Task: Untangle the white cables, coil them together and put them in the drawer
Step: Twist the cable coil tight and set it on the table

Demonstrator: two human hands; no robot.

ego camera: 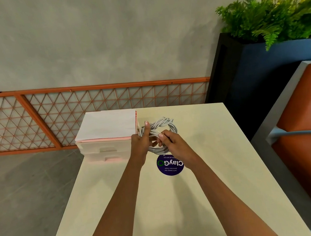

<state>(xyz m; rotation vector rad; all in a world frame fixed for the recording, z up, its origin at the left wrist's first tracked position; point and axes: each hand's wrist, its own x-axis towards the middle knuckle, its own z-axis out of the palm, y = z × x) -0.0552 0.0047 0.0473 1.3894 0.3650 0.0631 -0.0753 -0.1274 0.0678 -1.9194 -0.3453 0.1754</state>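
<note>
The white cables [164,125] are wound into one round coil held just above the cream table [211,150]. My left hand [141,144] grips the coil's left side, thumb up along it. My right hand [173,144] pinches strands at the coil's near side, its fingers partly inside the ring. To the left of the coil stands a small translucent drawer unit [104,148] with pink trim; both of its drawers look shut and a white sheet lies on top.
A round purple sticker [170,167] lies on the table under my hands. An orange lattice rail [92,105] runs along the wall behind. A dark planter with ferns [260,64] and an orange seat [308,121] stand to the right.
</note>
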